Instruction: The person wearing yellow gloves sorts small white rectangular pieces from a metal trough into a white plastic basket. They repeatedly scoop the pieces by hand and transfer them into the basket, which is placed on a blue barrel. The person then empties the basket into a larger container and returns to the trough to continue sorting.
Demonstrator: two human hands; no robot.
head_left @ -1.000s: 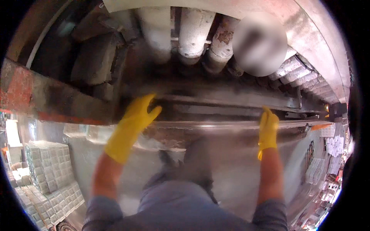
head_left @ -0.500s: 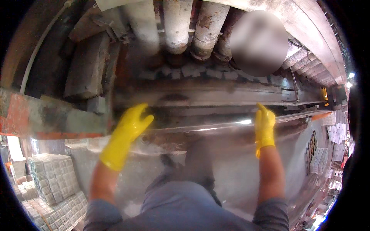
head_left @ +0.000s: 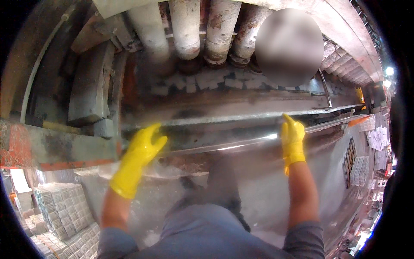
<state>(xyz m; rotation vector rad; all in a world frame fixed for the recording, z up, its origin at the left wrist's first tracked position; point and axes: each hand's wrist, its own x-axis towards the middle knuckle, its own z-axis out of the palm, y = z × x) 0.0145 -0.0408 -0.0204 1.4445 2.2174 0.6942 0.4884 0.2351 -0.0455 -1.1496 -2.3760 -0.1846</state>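
Both my hands wear yellow rubber gloves and reach over a long trough on a machine. My left hand [head_left: 146, 142] is at the left end of the trough, thumb and fingers spread, with nothing between them. Farther right, my right hand [head_left: 293, 134] hovers at the shiny metal rail [head_left: 250, 142], one finger stretched toward the pale ledge [head_left: 241, 117]. Its other fingers partly hide one another, but I see nothing held. Whether it touches the rail I cannot tell. Mist or a smeared lens blurs the middle.
Several thick, stained rollers [head_left: 186, 34] stand beyond the trough, above scattered pale pieces [head_left: 207, 81]. A grey block [head_left: 89, 84] and a red-and-grey beam [head_left: 77, 149] lie at left. White gridded stacks [head_left: 64, 207] stand lower left. A bent metal rod [head_left: 325, 88] rises at right.
The view has shifted slightly, so the rollers sit farther left. Both hands keep nearly the same pose; the left is a little lower in view.
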